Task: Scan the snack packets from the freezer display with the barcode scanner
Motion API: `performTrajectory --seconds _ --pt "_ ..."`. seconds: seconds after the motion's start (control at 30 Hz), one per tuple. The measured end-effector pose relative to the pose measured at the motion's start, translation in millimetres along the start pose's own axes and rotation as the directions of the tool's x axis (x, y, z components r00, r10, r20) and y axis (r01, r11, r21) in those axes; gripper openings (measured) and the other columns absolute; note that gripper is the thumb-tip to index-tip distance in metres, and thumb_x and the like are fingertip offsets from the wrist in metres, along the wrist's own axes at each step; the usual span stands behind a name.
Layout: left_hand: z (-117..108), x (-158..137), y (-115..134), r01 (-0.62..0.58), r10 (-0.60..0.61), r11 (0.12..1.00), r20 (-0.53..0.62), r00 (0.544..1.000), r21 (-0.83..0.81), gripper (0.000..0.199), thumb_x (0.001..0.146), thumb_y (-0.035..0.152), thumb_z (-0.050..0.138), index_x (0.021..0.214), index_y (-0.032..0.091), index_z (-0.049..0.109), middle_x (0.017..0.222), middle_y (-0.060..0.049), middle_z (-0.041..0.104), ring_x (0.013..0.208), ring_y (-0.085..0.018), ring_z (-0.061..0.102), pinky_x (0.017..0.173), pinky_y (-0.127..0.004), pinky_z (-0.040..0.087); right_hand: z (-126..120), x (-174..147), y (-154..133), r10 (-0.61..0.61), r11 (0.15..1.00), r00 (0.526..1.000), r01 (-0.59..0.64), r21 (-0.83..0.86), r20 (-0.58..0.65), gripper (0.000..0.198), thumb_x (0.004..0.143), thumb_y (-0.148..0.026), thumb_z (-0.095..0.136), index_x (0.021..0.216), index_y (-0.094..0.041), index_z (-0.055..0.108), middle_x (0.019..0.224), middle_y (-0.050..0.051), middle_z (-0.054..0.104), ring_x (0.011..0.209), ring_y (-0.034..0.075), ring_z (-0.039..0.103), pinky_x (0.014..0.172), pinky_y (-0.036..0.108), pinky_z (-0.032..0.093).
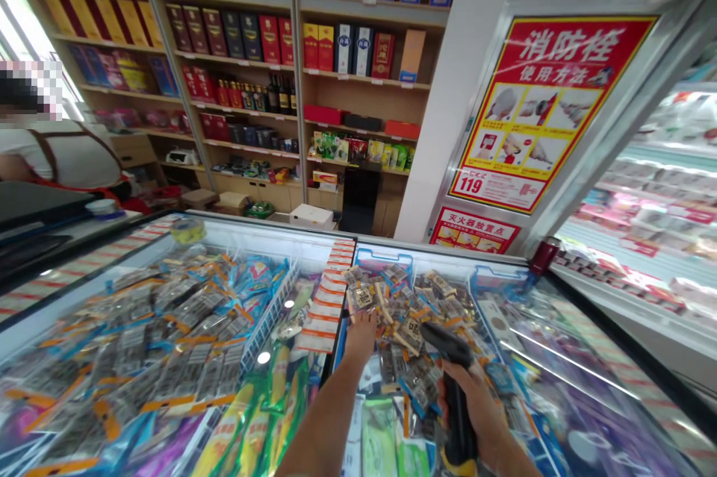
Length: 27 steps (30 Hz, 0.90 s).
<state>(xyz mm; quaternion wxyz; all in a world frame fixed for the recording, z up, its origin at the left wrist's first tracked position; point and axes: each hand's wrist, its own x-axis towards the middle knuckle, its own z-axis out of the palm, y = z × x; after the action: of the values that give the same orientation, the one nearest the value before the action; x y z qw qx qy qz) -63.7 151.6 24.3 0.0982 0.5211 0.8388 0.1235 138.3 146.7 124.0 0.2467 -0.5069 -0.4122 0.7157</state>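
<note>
My right hand [475,396] is wrapped round the handle of a black barcode scanner [448,343]. Yellow shows at the scanner's lower end, and its head points forward and left over the packets. My left hand [363,331] reaches down into the freezer, its fingers bent against a beige wrapped ice cream bar [364,298] with dark characters. Its fingertips are partly hidden. Between the two hands lies another beige wrapped bar [410,335]. Around them are piled dark, orange and blue packets [423,380], with pale green packets [381,432] nearer me.
A white strip with orange marks [325,305] divides the freezer sections. Heaped packets [184,320] fill the left one. Sliding glass [576,372] covers the right side. A dark red can [543,254] stands on the freezer's far right corner. At left is a person [67,152].
</note>
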Motion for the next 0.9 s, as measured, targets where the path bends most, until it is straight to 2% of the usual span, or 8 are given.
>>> performTrajectory --seconds 0.3,0.4,0.5,0.6,0.7,0.77,0.8,0.9 --pt "-21 -21 -34 0.097 -0.117 0.973 -0.085 0.989 -0.208 0.041 0.08 0.009 0.029 0.116 0.017 0.046 0.101 -0.008 0.059 0.093 -0.015 0.054 0.079 -0.025 0.039 18 -11 -3 -0.049 0.999 0.994 0.051 -0.017 0.098 0.031 0.066 -0.043 0.054 0.055 -0.015 0.049 0.036 -0.002 0.048 0.028 0.008 0.04 0.029 0.021 0.034" --pt "-14 -33 -37 0.006 -0.011 0.993 -0.044 0.999 -0.116 0.042 0.078 0.018 0.041 0.119 0.021 0.042 0.113 -0.007 0.052 0.102 -0.018 0.049 0.085 -0.029 0.036 25 -8 0 -0.028 1.0 0.994 0.029 -0.005 0.103 0.03 0.062 -0.044 0.056 0.063 -0.014 0.053 0.037 -0.002 0.049 0.027 0.009 0.04 0.027 0.021 0.033" --pt "-3 -38 -34 -0.086 0.086 0.996 -0.036 0.996 -0.009 0.059 0.068 0.025 0.056 0.124 0.022 0.036 0.123 -0.008 0.044 0.113 -0.023 0.039 0.091 -0.036 0.032 26 -6 3 0.008 1.0 0.996 -0.009 0.006 0.09 0.032 0.061 -0.045 0.057 0.067 -0.013 0.054 0.037 -0.003 0.049 0.027 0.009 0.041 0.028 0.021 0.033" --pt "1 -33 -29 -0.028 0.028 0.999 -0.028 0.999 -0.018 0.041 0.077 0.016 0.041 0.118 0.019 0.044 0.107 -0.013 0.054 0.103 -0.024 0.047 0.083 -0.037 0.038 24 -6 3 0.022 1.0 0.996 -0.022 -0.002 0.086 0.032 0.061 -0.045 0.057 0.067 -0.014 0.055 0.037 -0.003 0.049 0.027 0.009 0.041 0.028 0.021 0.034" --pt "-9 -24 -28 0.046 -0.061 0.973 -0.063 0.996 -0.226 0.039 0.079 0.011 0.032 0.115 0.017 0.046 0.095 -0.013 0.058 0.091 -0.023 0.054 0.077 -0.036 0.04 26 -10 0 0.024 1.0 0.996 -0.024 -0.007 0.091 0.031 0.062 -0.044 0.056 0.067 -0.014 0.055 0.037 -0.003 0.049 0.027 0.009 0.041 0.027 0.021 0.033" --pt "-22 -18 -32 0.092 -0.172 0.866 -0.121 0.978 -0.492 0.035 0.078 0.013 0.036 0.11 0.017 0.049 0.095 -0.011 0.059 0.089 -0.021 0.055 0.077 -0.033 0.041 32 -14 -3 0.023 1.0 0.993 -0.022 -0.009 0.113 0.03 0.062 -0.044 0.056 0.067 -0.014 0.054 0.038 -0.003 0.049 0.027 0.009 0.041 0.027 0.021 0.032" --pt "-29 -16 -35 0.117 -0.248 0.755 -0.116 0.962 -0.645 0.031 0.077 0.014 0.037 0.105 0.017 0.051 0.094 -0.009 0.059 0.088 -0.019 0.055 0.076 -0.031 0.042 36 -16 -5 0.015 1.0 0.991 -0.015 -0.008 0.135 0.029 0.063 -0.043 0.056 0.067 -0.014 0.054 0.038 -0.003 0.05 0.027 0.009 0.041 0.027 0.02 0.032" --pt "-48 -18 -45 0.169 -0.402 0.248 0.057 0.914 -0.954 0.025 0.076 0.016 0.038 0.097 0.016 0.053 0.084 -0.005 0.06 0.073 -0.014 0.057 0.064 -0.025 0.045 52 -25 -10 -0.016 1.0 0.976 0.015 0.006 0.216 0.028 0.063 -0.041 0.057 0.071 -0.014 0.053 0.042 -0.004 0.051 0.028 0.008 0.042 0.028 0.02 0.033"
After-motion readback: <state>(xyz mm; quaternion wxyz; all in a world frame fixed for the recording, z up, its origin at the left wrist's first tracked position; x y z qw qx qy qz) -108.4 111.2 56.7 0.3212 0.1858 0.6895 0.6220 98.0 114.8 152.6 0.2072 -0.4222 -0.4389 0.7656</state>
